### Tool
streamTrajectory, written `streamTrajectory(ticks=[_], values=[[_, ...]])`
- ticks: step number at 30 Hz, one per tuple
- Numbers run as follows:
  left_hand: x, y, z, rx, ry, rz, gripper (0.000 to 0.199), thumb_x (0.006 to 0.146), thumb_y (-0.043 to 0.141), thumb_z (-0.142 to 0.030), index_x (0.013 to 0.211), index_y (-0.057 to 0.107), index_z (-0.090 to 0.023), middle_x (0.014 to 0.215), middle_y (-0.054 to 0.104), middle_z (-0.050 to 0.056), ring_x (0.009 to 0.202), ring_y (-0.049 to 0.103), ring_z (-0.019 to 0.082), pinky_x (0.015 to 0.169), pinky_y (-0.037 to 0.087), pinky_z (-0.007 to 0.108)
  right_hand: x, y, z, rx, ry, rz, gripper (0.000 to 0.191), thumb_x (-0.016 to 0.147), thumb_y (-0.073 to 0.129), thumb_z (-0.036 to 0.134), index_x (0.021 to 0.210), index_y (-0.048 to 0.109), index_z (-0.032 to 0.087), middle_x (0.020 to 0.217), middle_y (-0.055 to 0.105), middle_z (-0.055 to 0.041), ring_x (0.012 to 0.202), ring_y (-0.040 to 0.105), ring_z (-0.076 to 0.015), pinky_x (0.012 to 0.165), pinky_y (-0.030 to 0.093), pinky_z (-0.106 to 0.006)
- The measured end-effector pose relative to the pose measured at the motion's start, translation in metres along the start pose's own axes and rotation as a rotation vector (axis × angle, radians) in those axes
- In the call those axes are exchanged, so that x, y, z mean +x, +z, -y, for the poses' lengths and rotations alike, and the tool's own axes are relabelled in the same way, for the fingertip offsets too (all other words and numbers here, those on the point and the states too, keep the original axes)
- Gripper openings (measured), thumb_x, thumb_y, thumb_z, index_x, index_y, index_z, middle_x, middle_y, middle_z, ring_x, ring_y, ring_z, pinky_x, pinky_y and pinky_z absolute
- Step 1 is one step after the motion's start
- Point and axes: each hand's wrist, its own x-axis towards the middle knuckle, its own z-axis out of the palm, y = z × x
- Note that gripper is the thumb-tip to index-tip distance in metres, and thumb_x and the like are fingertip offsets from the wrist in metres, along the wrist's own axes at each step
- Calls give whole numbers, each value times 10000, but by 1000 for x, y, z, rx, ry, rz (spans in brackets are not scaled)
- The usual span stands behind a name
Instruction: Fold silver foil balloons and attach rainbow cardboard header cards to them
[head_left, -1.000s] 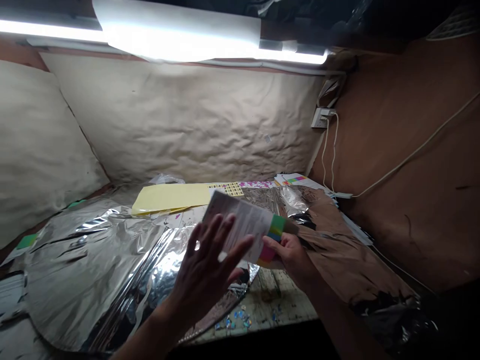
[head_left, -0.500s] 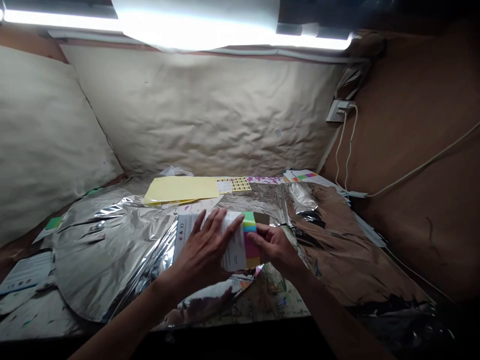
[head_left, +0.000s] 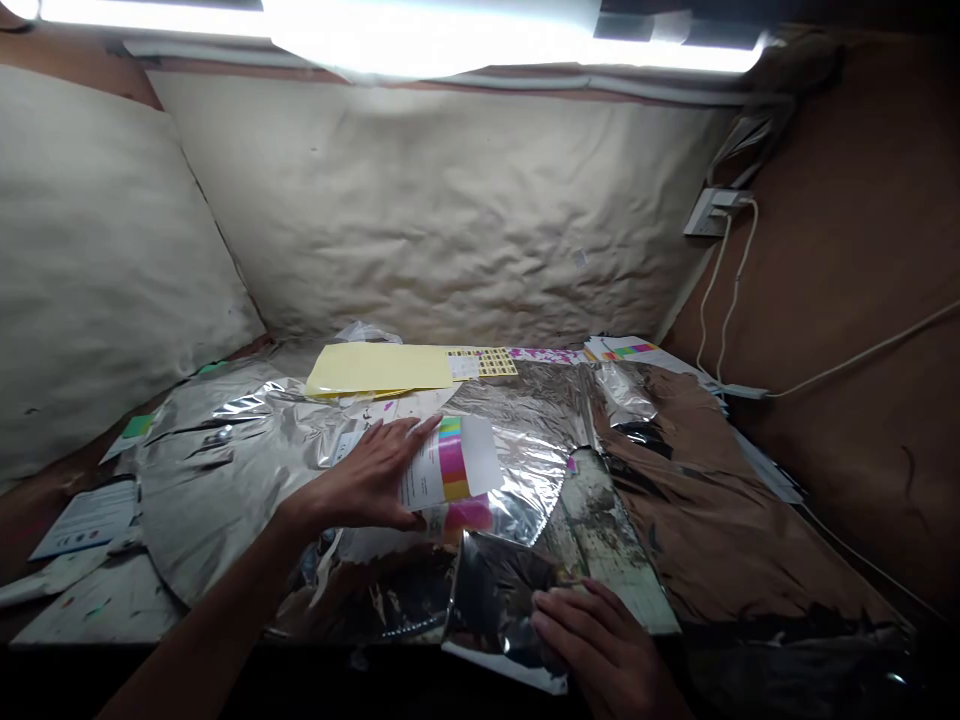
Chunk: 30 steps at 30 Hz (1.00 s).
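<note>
We judge the step in hand to be handling a printed carton and a dark glossy packet, one to each hand. The left hand, mid-frame, spans the carton, its grip as wide as the carton, thumb at the near edge. A white flap extends from the carton's right end. At lower right of centre, the right hand has its fingers on the packet; its thumb is hidden, so we cannot tell whether it pinches.

In our judgement the next move calls for a steady left hold, the flap kept unbent, and a surer right hold: the packet lies at the table's front edge and could slip.

Around: yellow sheets above centre, brownish foil at right. In the way: creased silvery foil, left to centre, might slide or snag.
</note>
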Motion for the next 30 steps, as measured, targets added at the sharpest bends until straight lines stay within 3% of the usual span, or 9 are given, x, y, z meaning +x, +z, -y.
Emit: streamTrajectory(ticks=[3,6,8,11,14,17,22,26,30], values=[[4,8,-5,-34,66,44,1202,619,799,-499,1572,115,-234,1537,350,149,1399,320,376,1150,216,532,-11,-15,-3,-132,-28,-195,718,811,580,90,1414,484,467,1137,739,6,926,732,-339,792,623,-536],[5,14,-11,-45,101,36,1211,609,798,-537,1572,126,-239,1519,369,152,1395,320,389,1147,208,549,-3,-37,-4,-242,-59,-325,663,822,566,62,1391,537,402,1147,740,-6,888,738,-276,710,623,-434],[3,15,-13,-40,84,31,1207,613,796,-542,1572,132,-234,1512,376,161,1397,319,396,1148,195,564,4,-53,-5,-301,-98,-351,593,843,558,84,1371,566,352,1177,729,-24,919,733,-252,739,611,-391],[-3,12,-15,-36,63,42,1205,614,803,-522,1572,129,-240,1525,364,158,1409,304,392,1158,176,572,10,-72,-12,-333,-11,-485,477,882,552,134,1320,605,315,1214,709,-47,1036,704,-252,862,585,-380],[-6,8,-22,-54,66,80,1189,607,807,-479,1567,145,-247,1523,376,147,1410,309,385,1165,155,583,17,-77,-20,-335,50,-618,439,890,571,138,1292,620,306,1222,703,-53,1075,689,-254,894,576,-379],[-2,8,-33,-82,98,113,1208,599,807,-472,1571,124,-251,1516,384,149,1413,310,385,1163,144,607,30,-64,-23,-320,-32,-576,449,890,550,111,1288,637,299,1221,704,-58,1076,690,-245,906,571,-369],[6,20,-49,-52,162,68,1302,519,857,-502,1573,122,-291,1514,384,148,1425,290,392,1172,119,612,40,-38,-18,-164,-129,-350,502,883,543,58,1296,641,324,1228,704,-51,1080,694,-223,886,593,-341],[7,27,-51,-37,167,34,1313,517,863,-524,1573,120,-287,1541,335,163,1457,232,378,1182,115,598,33,-38,-19,-103,-92,-465,542,870,533,30,1306,634,336,1249,693,-50,1067,699,-217,887,596,-340],[8,31,-49,-4,150,-41,1318,513,881,-488,1574,121,-299,1556,292,165,1469,205,370,1191,95,589,30,-41,-24,-69,-87,-427,554,857,559,21,1298,640,347,1260,687,-43,1079,693,-217,891,593,-330]])
